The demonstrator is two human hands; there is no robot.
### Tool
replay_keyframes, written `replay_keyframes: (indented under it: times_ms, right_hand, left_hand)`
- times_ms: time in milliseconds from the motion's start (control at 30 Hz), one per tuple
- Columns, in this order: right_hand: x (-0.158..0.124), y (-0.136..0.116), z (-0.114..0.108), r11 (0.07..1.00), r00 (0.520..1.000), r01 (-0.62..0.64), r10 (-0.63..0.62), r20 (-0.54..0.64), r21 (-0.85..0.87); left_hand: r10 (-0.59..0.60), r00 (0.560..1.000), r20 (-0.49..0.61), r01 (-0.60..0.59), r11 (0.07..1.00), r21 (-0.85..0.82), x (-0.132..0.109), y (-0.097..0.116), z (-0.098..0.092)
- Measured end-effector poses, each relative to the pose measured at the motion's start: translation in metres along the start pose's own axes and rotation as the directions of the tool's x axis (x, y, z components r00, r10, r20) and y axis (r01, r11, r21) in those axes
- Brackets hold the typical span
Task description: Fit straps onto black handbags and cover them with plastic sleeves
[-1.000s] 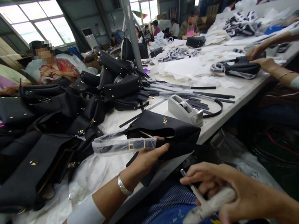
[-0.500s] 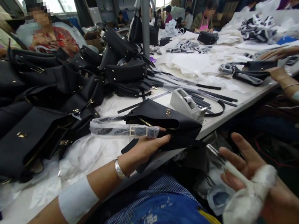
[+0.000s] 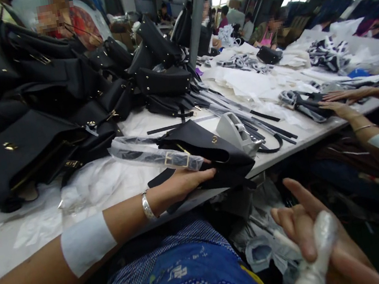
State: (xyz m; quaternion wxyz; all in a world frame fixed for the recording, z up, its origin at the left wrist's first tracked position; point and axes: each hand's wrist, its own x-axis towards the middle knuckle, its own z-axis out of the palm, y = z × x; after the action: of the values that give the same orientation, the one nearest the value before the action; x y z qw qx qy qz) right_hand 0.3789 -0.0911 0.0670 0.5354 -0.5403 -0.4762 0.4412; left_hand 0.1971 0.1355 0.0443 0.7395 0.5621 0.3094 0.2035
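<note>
A black handbag (image 3: 208,143) lies on its side near the table's front edge, its mouth and gold clasp showing. My left hand (image 3: 190,180) is closed on its near edge, thumb on top and fingers hidden beneath. Over that hand runs a handle strap (image 3: 156,159) in clear plastic wrap, with a gold buckle. A loose black strap end hangs at the table edge. Below the table edge, my right hand (image 3: 321,236) holds a white-wrapped object (image 3: 312,257), its index finger stretched out. The object's kind is unclear. Nothing links this hand to the bag.
Many black bags (image 3: 68,89) are heaped on the left. Beside the handbag stand a grey-white tape dispenser (image 3: 233,130) and several loose black straps (image 3: 259,123). A co-worker's hands (image 3: 341,102) work on a black piece at the right. A metal post (image 3: 196,19) rises behind.
My right hand has drawn down and away from the strap end, where a metal tip showed before. The left hand keeps its hold on the handbag. The camera view has shifted slightly.
</note>
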Motion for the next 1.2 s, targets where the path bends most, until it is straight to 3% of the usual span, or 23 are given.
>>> replay_keyframes:
  times_ms: [100, 167, 300, 433, 533, 633, 700, 767, 867, 933, 1067, 1200]
  right_hand:
    - [-0.004, -0.004, 0.010, 0.996, 0.964, -0.077, 0.065, 0.260, 0.038]
    - [-0.005, -0.010, 0.020, 0.981, 0.923, -0.167, 0.120, 0.365, 0.101]
    - [0.001, -0.006, 0.055, 0.884, 0.906, -0.285, 0.124, 0.404, 0.369]
    - [0.009, 0.005, 0.086, 0.843, 0.881, -0.368, 0.179, 0.438, 0.394]
    - [0.009, 0.008, 0.089, 0.797, 0.851, -0.448, 0.240, 0.467, 0.405]
    - [0.007, 0.010, 0.084, 0.727, 0.841, -0.478, 0.217, 0.495, 0.494]
    - [0.009, 0.011, 0.080, 0.654, 0.890, -0.423, 0.171, 0.423, 0.627]
    - [0.015, 0.010, 0.075, 0.620, 0.958, -0.286, 0.167, 0.233, 0.731]
    - [0.031, 0.007, 0.068, 0.709, 0.981, -0.070, 0.175, -0.079, 0.702]
    - [0.042, 0.008, 0.065, 0.796, 0.968, -0.002, 0.152, -0.197, 0.605]
    - [0.053, 0.017, 0.068, 0.918, 0.944, 0.040, 0.094, -0.315, 0.394]
    - [0.054, 0.023, 0.075, 0.963, 0.952, 0.054, 0.029, -0.305, 0.263]
  left_hand:
    - [-0.008, 1.000, 0.004, 0.008, 1.000, -0.013, -0.001, 0.002, 0.001]
    - [-0.007, 1.000, 0.010, 0.007, 1.000, -0.026, 0.001, 0.000, 0.000]
    - [0.045, 0.999, 0.009, -0.044, 0.999, -0.031, 0.005, -0.007, -0.001]
    - [0.008, 1.000, -0.008, -0.008, 1.000, 0.007, 0.003, -0.007, -0.001]
    - [-0.016, 0.999, -0.040, 0.017, 0.999, 0.033, -0.002, 0.000, 0.001]
    - [-0.023, 0.999, -0.036, 0.025, 0.998, 0.058, -0.004, 0.006, 0.002]
    - [-0.006, 1.000, -0.019, 0.008, 0.997, 0.072, -0.003, 0.007, 0.002]
    - [0.024, 1.000, -0.003, -0.024, 0.997, 0.076, -0.002, 0.005, 0.002]
    - [0.052, 0.999, -0.012, -0.050, 0.989, 0.140, -0.004, 0.003, 0.002]
    - [0.055, 0.998, -0.027, -0.050, 0.987, 0.154, -0.008, 0.003, 0.002]
    - [0.087, 0.996, 0.015, -0.088, 0.993, 0.074, -0.015, 0.003, 0.003]
    - [0.148, 0.989, -0.007, -0.147, 0.984, 0.101, -0.014, 0.000, 0.002]
